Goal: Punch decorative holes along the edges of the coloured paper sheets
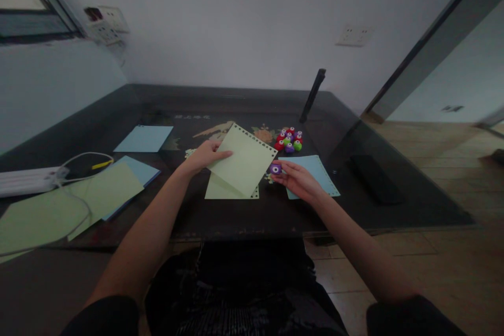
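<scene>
clearly, in the head view, both hands are occupied above a dark counter [236,220]. the left hand [207,156] grips a pale green sheet [247,160] by its left edge, thumb on top; the sheet is turned at a slant, with a row of dark holes along its upper right side. beneath it lies a second green sheet [223,189], partly covered, holes showing near its lower right corner. the right hand [300,181] pinches a small purple piece [275,169] with an eye-like white ring, thumb against fingers, just below the held sheet's right corner. under that hand rests a light blue sheet [322,174], holed along its right edge. beyond it sits a tight cluster of red, green and purple pieces [289,140]. farther right lies a black flat object [374,178]; behind the cluster a black bar [313,95] stands tilted. more green sheets [106,197] lie at far left.
</scene>
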Demonstrator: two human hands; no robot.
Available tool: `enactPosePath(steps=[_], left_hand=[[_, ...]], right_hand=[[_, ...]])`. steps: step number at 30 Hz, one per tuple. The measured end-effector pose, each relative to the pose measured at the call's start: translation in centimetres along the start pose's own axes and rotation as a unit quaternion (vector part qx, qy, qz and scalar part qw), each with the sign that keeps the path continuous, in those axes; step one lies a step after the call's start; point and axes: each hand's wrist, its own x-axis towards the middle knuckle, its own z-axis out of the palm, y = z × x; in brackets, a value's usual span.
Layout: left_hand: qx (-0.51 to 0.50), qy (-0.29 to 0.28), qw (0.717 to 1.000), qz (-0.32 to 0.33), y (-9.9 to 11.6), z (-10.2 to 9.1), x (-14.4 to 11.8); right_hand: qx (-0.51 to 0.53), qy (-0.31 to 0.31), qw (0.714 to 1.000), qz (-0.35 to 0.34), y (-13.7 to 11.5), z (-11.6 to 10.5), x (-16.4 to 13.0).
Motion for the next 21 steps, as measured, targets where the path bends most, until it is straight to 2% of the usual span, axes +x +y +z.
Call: enactPosePath(steps=[5, 13, 21], left_hand=[[-0.007, -0.015, 1.0, 0.001, -0.05, 0.15, 0.03], [0.006, -0.016, 1.0, 0.003, 0.23, 0.29, -0.11], [-0.004, -0.023, 1.0, 0.0, 0.04, 0.35, -0.01]], right_hand=[[-0.009, 0.025, 0.999, -0.021, 0.06, -0.12, -0.06], [-0.01, 0.031, 0.999, 0.004, 0.09, -0.09, 0.2], [-0.021, 0.046, 0.998, -0.027, 0.2, -0.19, 0.14]])
